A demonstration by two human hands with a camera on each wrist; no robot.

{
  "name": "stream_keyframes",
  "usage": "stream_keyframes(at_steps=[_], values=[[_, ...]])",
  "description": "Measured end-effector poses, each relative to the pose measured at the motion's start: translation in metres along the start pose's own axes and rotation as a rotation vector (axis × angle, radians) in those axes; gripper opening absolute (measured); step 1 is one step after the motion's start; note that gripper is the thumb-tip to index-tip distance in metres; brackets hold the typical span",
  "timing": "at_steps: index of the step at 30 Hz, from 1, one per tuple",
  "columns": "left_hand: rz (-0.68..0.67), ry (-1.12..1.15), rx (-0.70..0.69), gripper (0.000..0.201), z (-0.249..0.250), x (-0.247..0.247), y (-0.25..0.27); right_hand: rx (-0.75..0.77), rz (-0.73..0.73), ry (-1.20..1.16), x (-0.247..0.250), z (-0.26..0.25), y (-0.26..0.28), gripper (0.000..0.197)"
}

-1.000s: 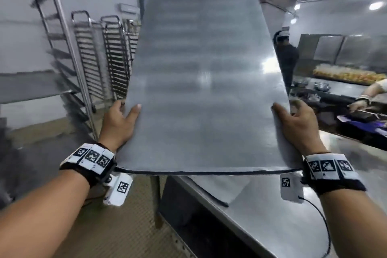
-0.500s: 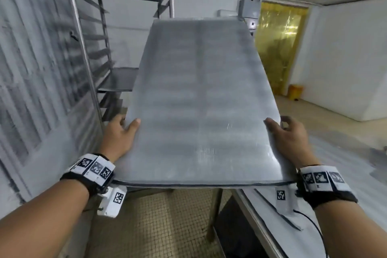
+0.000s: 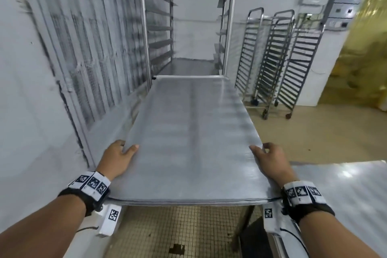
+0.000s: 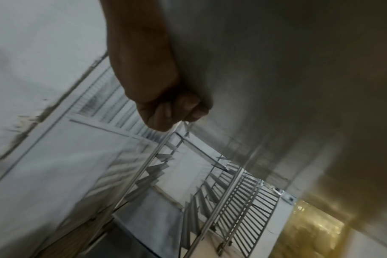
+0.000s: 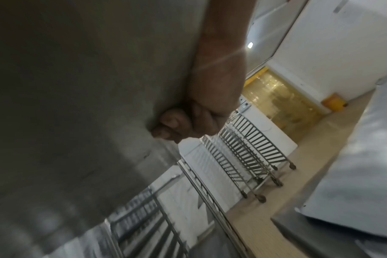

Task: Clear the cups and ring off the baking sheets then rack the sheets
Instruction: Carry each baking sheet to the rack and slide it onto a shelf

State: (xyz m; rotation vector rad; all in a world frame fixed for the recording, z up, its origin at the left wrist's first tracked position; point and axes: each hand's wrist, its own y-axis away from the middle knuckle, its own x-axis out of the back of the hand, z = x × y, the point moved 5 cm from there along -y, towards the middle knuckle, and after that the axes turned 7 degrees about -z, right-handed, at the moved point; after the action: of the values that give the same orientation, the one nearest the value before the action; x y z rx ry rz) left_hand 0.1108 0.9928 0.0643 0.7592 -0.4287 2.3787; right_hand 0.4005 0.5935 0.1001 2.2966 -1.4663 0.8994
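I carry a bare metal baking sheet (image 3: 192, 136) held flat in front of me, its far end near the front of a tall steel rack (image 3: 188, 27). My left hand (image 3: 120, 156) grips its left edge, thumb on top, fingers curled under (image 4: 172, 110). My right hand (image 3: 270, 156) grips the right edge the same way, fingers (image 5: 175, 124) under the sheet (image 5: 77, 87). A sheet (image 3: 192, 67) lies on a rack shelf just beyond. Another sheet (image 3: 345, 195) lies on the table at lower right. No cups or ring are in view.
A white wall with a grilled panel (image 3: 83, 58) runs close on my left. Three narrower wheeled racks (image 3: 278, 58) stand against the back wall at right. A yellow strip curtain (image 3: 360, 58) hangs far right. Tiled floor (image 3: 178, 230) lies below the sheet.
I have turned from the kitchen side toward the racks. The sheet has dropped from steeply tilted up to nearly level and now lines up with the tall rack. Both grips are unchanged.
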Motion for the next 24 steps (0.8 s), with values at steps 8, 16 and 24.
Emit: stream_keyframes(at_steps=[8, 16, 24], values=[[-0.023, -0.094, 0.078, 0.05, -0.029, -0.018, 0.022, -0.031, -0.118, 0.063, -0.028, 0.038, -0.003, 0.041], [-0.047, -0.123, 0.095, 0.042, -0.037, -0.016, -0.008, -0.064, -0.148, 0.036, -0.056, 0.043, -0.035, 0.042], [-0.092, -0.051, 0.04, 0.03, -0.053, -0.013, -0.098, -0.093, -0.12, 0.038, -0.094, 0.014, -0.087, 0.039]])
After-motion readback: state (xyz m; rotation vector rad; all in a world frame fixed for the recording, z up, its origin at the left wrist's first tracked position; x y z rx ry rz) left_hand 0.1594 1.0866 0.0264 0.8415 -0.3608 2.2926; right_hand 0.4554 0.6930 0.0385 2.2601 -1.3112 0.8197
